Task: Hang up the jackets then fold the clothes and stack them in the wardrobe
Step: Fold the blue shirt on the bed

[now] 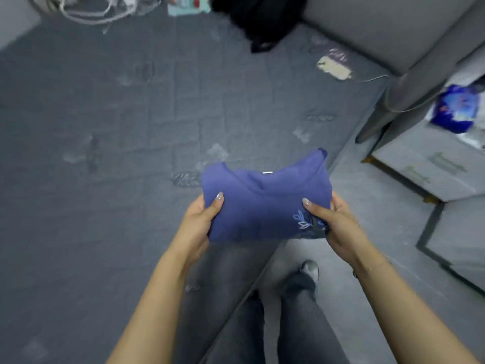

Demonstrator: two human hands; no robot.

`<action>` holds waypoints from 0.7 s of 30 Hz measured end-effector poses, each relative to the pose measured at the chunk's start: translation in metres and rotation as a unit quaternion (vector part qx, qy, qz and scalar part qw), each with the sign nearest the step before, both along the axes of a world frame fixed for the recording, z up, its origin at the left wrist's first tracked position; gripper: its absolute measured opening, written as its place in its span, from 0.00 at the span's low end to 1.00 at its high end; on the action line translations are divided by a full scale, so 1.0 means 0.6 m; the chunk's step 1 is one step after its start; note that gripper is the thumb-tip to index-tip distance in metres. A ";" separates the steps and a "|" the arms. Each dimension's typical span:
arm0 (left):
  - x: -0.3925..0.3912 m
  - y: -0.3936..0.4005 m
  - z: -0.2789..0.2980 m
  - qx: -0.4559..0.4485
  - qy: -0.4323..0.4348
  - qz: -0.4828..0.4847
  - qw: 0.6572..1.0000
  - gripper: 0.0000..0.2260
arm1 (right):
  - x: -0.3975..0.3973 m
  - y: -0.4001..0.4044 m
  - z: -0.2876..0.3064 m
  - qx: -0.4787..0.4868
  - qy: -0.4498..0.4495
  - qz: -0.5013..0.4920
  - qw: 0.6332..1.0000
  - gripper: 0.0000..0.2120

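Now folded, the blue shirt (265,206) is held above the bed's (105,127) near right corner, left hand (195,227) and right hand (338,227) with fingers clamped on its sides. Step: carrying; next, stacking it level in the unseen wardrobe.

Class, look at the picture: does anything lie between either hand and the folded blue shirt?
Nothing visible does. The left hand and right hand each grip an edge of the folded blue shirt, thumbs on top. The wardrobe is out of view.
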State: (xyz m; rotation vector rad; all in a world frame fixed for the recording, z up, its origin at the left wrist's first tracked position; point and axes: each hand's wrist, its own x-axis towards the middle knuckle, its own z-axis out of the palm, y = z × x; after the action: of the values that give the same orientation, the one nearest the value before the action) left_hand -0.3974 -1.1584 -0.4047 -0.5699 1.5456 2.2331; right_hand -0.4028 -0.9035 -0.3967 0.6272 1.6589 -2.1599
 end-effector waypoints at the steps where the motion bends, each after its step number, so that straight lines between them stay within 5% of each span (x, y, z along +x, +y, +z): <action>1: -0.004 0.026 0.032 0.001 0.013 -0.031 0.999 0.13 | 0.015 0.030 0.034 0.006 0.015 -0.019 1.000 0.20; 12: 0.031 0.423 0.298 0.050 0.149 -0.292 0.943 0.16 | 0.248 0.381 0.331 0.074 0.145 -0.251 0.954 0.22; 21: 0.157 0.769 0.461 0.100 0.229 -0.425 0.870 0.15 | 0.493 0.631 0.504 0.157 0.235 -0.414 0.865 0.20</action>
State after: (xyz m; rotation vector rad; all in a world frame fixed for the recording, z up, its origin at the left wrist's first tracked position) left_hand -0.3031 -0.6972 -0.1281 0.6529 1.3334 1.8101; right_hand -0.1071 -0.5247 -0.0941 1.1462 2.3392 -2.8112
